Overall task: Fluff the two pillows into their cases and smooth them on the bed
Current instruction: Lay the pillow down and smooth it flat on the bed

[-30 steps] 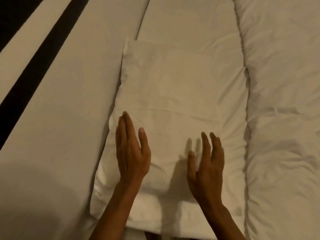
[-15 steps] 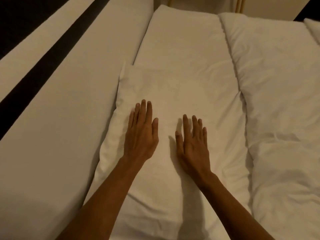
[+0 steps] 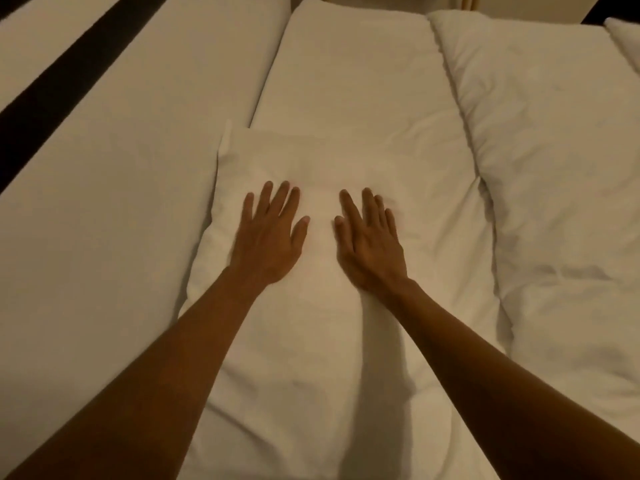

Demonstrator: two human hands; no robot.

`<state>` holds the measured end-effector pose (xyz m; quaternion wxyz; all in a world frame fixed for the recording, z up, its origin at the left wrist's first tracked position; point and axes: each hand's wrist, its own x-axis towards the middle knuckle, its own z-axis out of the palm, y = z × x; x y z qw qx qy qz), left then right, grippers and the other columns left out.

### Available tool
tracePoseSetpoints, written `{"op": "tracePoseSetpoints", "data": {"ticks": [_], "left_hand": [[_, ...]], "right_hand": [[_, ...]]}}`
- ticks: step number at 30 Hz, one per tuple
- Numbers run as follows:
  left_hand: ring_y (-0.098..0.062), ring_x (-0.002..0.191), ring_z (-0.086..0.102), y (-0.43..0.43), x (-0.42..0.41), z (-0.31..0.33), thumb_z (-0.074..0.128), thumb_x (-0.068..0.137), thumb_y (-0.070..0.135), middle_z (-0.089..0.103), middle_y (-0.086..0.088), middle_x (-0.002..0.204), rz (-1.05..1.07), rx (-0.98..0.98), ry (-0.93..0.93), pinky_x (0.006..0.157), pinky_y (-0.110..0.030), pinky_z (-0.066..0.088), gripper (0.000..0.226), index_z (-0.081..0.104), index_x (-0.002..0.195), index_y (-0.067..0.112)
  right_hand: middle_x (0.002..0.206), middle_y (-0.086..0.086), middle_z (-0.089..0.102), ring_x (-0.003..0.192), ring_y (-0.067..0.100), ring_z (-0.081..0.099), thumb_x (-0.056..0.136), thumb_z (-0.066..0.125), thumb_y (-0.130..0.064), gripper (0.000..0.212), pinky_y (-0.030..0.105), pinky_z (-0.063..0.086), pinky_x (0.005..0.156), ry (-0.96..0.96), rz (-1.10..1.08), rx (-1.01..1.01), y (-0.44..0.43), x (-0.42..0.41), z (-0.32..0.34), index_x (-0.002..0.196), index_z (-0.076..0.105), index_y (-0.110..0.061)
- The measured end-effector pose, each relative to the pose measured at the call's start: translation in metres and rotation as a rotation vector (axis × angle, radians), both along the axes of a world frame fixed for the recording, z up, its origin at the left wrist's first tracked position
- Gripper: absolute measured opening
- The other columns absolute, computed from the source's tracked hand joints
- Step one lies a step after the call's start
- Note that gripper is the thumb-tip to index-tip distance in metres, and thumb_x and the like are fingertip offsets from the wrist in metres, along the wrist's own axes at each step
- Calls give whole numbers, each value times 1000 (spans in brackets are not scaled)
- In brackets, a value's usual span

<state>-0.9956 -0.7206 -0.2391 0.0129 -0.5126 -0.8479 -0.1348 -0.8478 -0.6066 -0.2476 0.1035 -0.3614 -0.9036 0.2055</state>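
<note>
Both hands lie flat, palms down, on a white pillow (image 3: 311, 323) in its case. The left hand (image 3: 268, 237) and the right hand (image 3: 369, 242) rest side by side on it, fingers spread and pointing away from the person, grasping nothing. The pillow runs under both palms, reaches a little past the fingertips to its far edge, and stretches back beneath both forearms toward the person. Its far left corner stands up in a small point beyond the left hand. To the left of the left hand the pillow's side edge rolls down onto the bed (image 3: 104, 220), which is covered in a smooth pale sheet.

The case looks mostly smooth around the hands, with soft creases nearer the person and a shallow dip between the wrists. Past the fingertips lies a flat folded duvet (image 3: 353, 81). To the right of the right hand a second, puffier duvet (image 3: 554, 168) lies alongside, rumpled and deeply creased.
</note>
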Motion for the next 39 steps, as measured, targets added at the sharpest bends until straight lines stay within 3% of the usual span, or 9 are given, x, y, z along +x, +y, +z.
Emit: {"op": "tracePoseSetpoints", "data": {"ticks": [4, 9, 13, 18, 23, 29, 36, 39], "left_hand": [[-30, 149, 23, -31, -8, -14, 18, 102, 49, 25, -12, 161, -25, -109, 47, 122, -46, 15, 64, 24, 156, 14], [-38, 148, 22, -72, 21, 37, 22, 104, 46, 25, -21, 160, 72, -266, -14, 121, -48, 12, 64, 24, 155, 6], [-39, 144, 32, -115, 108, 121, 13, 98, 51, 36, -20, 155, -8, -330, -166, 117, -53, 24, 73, 34, 151, 6], [-30, 152, -2, -141, 210, 232, 13, 103, 51, 1, -11, 166, -87, -449, -281, 123, -45, -1, 67, 2, 158, 15], [-29, 152, -7, -128, 281, 295, 21, 102, 54, -5, -9, 166, -149, -453, -321, 122, -45, -6, 70, -2, 158, 17], [-29, 152, -7, -71, 398, 334, 20, 100, 60, -5, -8, 166, -364, -437, -227, 122, -45, -6, 75, -3, 158, 19], [-29, 151, -12, -25, 614, 337, 14, 98, 63, -9, -6, 166, -612, -497, -174, 122, -46, -7, 75, -6, 158, 20], [-28, 151, -14, -12, 708, 332, -14, 79, 77, -12, -5, 165, -762, -536, -142, 122, -46, -9, 95, -9, 157, 22]], "right_hand": [[168, 11, -1, 154, 26, -5, 102, 12, -58, 63, 43, -2, 125, -179, -48, 21, 3, 37, -13, 159, 0, -33], [167, 12, -1, 154, 29, -6, 99, 7, -62, 69, 44, -4, 124, -339, -139, -98, -24, 92, 40, 159, -5, -29], [168, 10, -2, 154, 28, -9, 98, 8, -64, 71, 44, -7, 123, -379, -191, -186, -80, 159, 127, 159, -4, -30], [168, 10, -3, 154, 28, -9, 99, 12, -65, 71, 46, -4, 124, -383, -316, -241, -133, 261, 236, 160, 0, -31], [168, 12, 0, 153, 32, -7, 99, 15, -64, 71, 49, -3, 123, -362, -523, -282, -148, 368, 302, 160, 4, -29], [168, 12, -2, 153, 32, -8, 98, 12, -66, 73, 51, -6, 123, -336, -739, -268, -137, 508, 335, 160, 4, -28], [167, 15, 7, 153, 36, 0, 98, 18, -67, 75, 54, 0, 122, -294, -912, -290, -139, 694, 344, 160, 8, -27], [165, 18, 10, 152, 37, 2, 97, 19, -68, 77, 54, -1, 122, -261, -987, -289, -138, 780, 354, 160, 3, -26]]}}
